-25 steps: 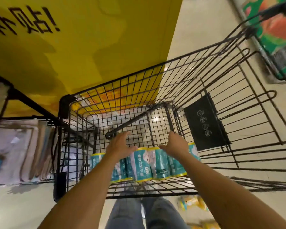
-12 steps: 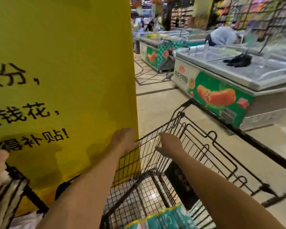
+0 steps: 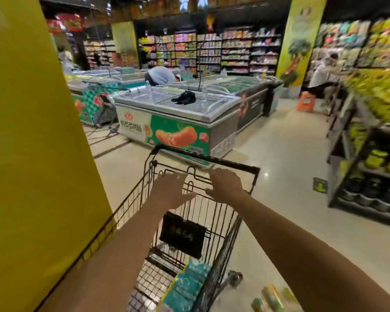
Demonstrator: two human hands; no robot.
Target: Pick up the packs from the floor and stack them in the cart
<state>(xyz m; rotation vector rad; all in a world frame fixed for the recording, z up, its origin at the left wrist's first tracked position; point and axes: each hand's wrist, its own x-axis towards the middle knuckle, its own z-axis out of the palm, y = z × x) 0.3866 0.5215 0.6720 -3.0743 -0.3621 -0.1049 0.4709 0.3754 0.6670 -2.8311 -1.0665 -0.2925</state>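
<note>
**Packs low and right of two empty hands**

Held both hands out over the far end of the black wire shopping cart (image 3: 223, 244), just short of its black handle bar (image 3: 203, 157). Found the left hand (image 3: 169, 190) open, fingers straight and spread, gripping nothing. Found the right hand (image 3: 225, 186) the same, open and empty, just beside the left. Could not tell contact with the wire through the blur.

Located the remaining work at the bottom right: blurred yellow-and-green packs (image 3: 273, 298) on the pale tiled floor (image 3: 291, 176), outside the cart's right wall, near what looked like a cart wheel (image 3: 234, 276). Placed them well below both hands and back toward the body, on the right arm's side. Judged the right hand the nearer one, with a pull back, a turn right and a bend down likely needed first. Could not read the long axis of those packs for blur.

Noted teal plastic-wrapped packs (image 3: 187, 287) already inside the cart, at its near end, in a row along the right wall, with a black rectangular placard (image 3: 182, 235) on the wire beyond them.

Marked the cart's right wire wall as the barrier between floor packs and basket; judged a lift over its rim necessary. Saw a tall yellow pillar (image 3: 32, 154) close against the cart's left side, blocking that approach. Saw a grey chest freezer with a green printed front (image 3: 178, 136) past the handle bar, and stocked shop shelving (image 3: 369, 167) well off to the right.
</note>
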